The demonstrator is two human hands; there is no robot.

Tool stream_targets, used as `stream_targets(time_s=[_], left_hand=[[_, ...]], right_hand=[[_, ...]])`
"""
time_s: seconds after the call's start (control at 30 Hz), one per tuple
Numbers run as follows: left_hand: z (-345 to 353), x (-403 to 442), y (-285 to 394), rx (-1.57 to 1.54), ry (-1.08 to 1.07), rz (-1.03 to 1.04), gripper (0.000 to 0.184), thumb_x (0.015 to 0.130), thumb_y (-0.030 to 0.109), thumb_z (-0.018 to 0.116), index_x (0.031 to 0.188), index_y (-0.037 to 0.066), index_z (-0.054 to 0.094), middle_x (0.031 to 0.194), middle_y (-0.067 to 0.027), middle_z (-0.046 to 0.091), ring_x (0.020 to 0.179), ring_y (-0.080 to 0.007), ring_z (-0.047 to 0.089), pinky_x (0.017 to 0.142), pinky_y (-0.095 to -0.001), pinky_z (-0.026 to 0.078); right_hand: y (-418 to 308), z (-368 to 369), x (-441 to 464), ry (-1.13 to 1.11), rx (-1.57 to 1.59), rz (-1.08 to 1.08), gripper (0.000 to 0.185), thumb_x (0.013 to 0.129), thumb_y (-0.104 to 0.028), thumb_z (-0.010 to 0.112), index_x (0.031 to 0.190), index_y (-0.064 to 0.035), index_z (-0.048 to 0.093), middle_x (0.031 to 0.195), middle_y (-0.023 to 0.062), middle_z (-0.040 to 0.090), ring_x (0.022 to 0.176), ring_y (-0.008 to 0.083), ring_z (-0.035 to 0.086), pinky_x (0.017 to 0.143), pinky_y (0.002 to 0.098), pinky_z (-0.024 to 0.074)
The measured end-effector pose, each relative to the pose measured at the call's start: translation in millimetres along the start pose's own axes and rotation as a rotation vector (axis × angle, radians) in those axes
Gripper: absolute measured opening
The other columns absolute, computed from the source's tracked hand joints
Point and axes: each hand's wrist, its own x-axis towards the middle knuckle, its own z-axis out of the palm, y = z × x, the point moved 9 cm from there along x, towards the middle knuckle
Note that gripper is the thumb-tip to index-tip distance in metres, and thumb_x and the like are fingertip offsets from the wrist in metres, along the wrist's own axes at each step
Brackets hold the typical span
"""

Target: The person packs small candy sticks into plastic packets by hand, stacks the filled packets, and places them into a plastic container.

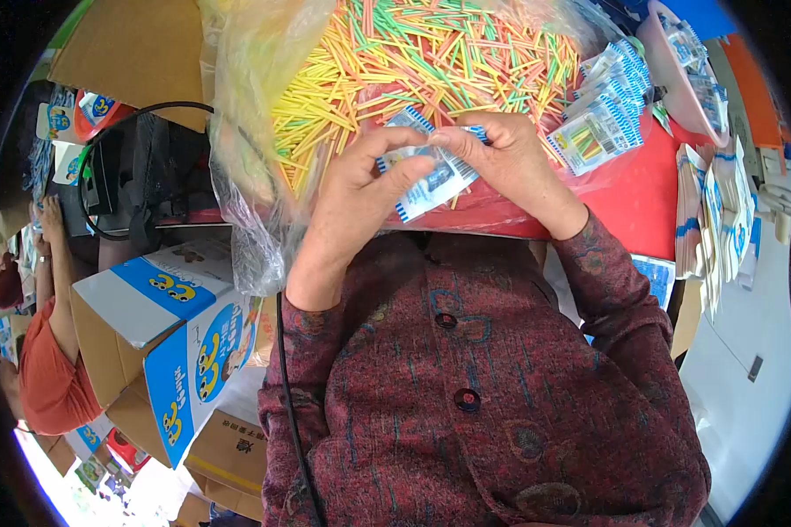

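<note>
Both hands meet over the front edge of the red table, around a small clear packet [432, 186] with blue-and-white striped ends. My left hand [353, 189] grips the packet's left side, thumb lying across its face. My right hand [511, 156] pinches its upper edge between thumb and fingers. The packet is tilted, and its contents are hard to make out. Just behind the hands spreads a big heap of thin yellow, green and pink sticks [439, 66] on clear plastic sheeting [253, 167]. Right of my right hand lie several overlapping packets [593, 139], with coloured sticks showing in the front one.
A pink basin [664, 53] of packets stands at the far right, above stacked flat bags [703, 206]. Blue-and-white printed cartons [180, 325] stand at lower left. A black cable [287, 422] hangs near my left sleeve. A person in an orange shirt [53, 378] is at far left.
</note>
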Motion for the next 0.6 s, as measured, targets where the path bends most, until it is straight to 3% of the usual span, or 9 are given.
stream_targets(time_s=[0.13, 0.23, 0.27, 0.37, 0.5, 0.6], left_hand=[[4.2, 2.5, 15.0, 0.179, 0.057, 0.220, 0.010, 0.083, 0.005, 0.067, 0.091, 0.003, 0.062, 0.080, -0.0025, 0.059, 0.075, -0.0091, 0.055, 0.066, -0.0247, 0.046], [-14.3, -4.0, 23.7, 0.311, 0.204, 0.281, 0.009, 0.081, 0.003, 0.067, 0.086, 0.002, 0.059, 0.078, -0.0033, 0.058, 0.074, -0.0117, 0.056, 0.063, -0.0255, 0.045], [-16.1, -2.8, 23.4, 0.310, 0.205, 0.284, 0.009, 0.081, 0.003, 0.067, 0.086, 0.002, 0.059, 0.078, -0.0033, 0.058, 0.074, -0.0117, 0.056, 0.063, -0.0255, 0.045], [-6.6, -2.5, 36.4, 0.464, 0.143, 0.526, 0.011, 0.078, 0.002, 0.066, 0.083, 0.002, 0.057, 0.080, -0.0066, 0.059, 0.078, -0.0197, 0.058, 0.067, -0.0300, 0.046], [14.2, 0.9, 21.4, 0.656, 0.027, 0.622, 0.013, 0.075, 0.003, 0.066, 0.078, 0.001, 0.053, 0.082, -0.0101, 0.060, 0.082, -0.0285, 0.058, 0.072, -0.0361, 0.046], [11.5, 1.4, 17.5, 0.622, 0.014, 0.555, 0.014, 0.074, 0.003, 0.065, 0.077, 0.001, 0.052, 0.083, -0.0106, 0.060, 0.083, -0.0301, 0.058, 0.074, -0.0383, 0.045]], right_hand=[[-12.2, -6.3, 3.8, -0.036, -0.097, -0.025, 0.023, 0.090, -0.025, 0.064, 0.091, -0.0024, 0.069, 0.068, 0.0033, 0.064, 0.062, 0.0074, 0.059, 0.055, 0.0221, 0.0454], [11.8, -23.3, 10.4, -0.061, 0.184, 0.293, 0.020, 0.087, -0.021, 0.065, 0.092, -0.0023, 0.068, 0.069, 0.0055, 0.061, 0.063, 0.0115, 0.059, 0.057, 0.0247, 0.0456], [18.6, -28.5, 13.3, -0.060, 0.182, 0.291, 0.020, 0.087, -0.021, 0.065, 0.092, -0.0023, 0.068, 0.069, 0.0055, 0.061, 0.063, 0.0115, 0.059, 0.057, 0.0247, 0.0456], [-2.3, -46.3, 21.4, 0.082, -0.620, -0.127, 0.025, 0.083, -0.024, 0.066, 0.098, -0.0045, 0.066, 0.074, 0.0088, 0.061, 0.067, 0.0206, 0.061, 0.061, 0.0300, 0.0482], [-3.1, -28.4, 19.1, 0.075, -0.909, -0.211, 0.029, 0.080, -0.025, 0.064, 0.101, -0.0056, 0.064, 0.082, 0.0116, 0.062, 0.078, 0.0299, 0.062, 0.067, 0.0366, 0.0497], [6.0, -21.0, 25.4, 0.039, -0.974, -0.174, 0.026, 0.080, -0.025, 0.063, 0.098, -0.0058, 0.064, 0.080, 0.0127, 0.062, 0.076, 0.0321, 0.062, 0.067, 0.0399, 0.0500]])
